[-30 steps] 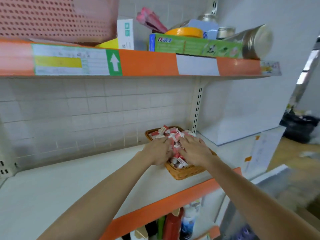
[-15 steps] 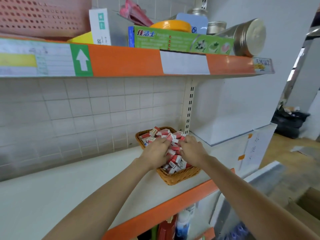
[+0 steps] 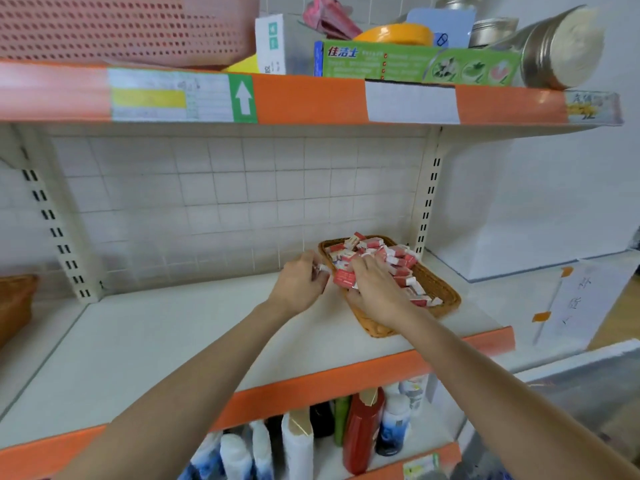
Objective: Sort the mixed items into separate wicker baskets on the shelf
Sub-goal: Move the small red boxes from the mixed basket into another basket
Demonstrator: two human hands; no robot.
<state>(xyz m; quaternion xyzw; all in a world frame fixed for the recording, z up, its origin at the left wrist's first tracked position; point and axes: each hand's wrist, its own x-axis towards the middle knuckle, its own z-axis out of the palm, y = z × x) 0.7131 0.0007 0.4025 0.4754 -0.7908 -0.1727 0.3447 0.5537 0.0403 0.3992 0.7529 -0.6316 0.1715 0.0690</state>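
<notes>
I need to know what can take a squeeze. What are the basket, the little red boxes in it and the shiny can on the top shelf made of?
Basket: woven wicker, brown, the weave shows.
Boxes: likely printed card, matte, sharp folded edges.
Can: apparently metal, ribbed and reflective.

Left of the wicker basket (image 3: 446, 299) the white shelf (image 3: 156, 348) lies open as far as another basket (image 3: 14, 303).
</notes>
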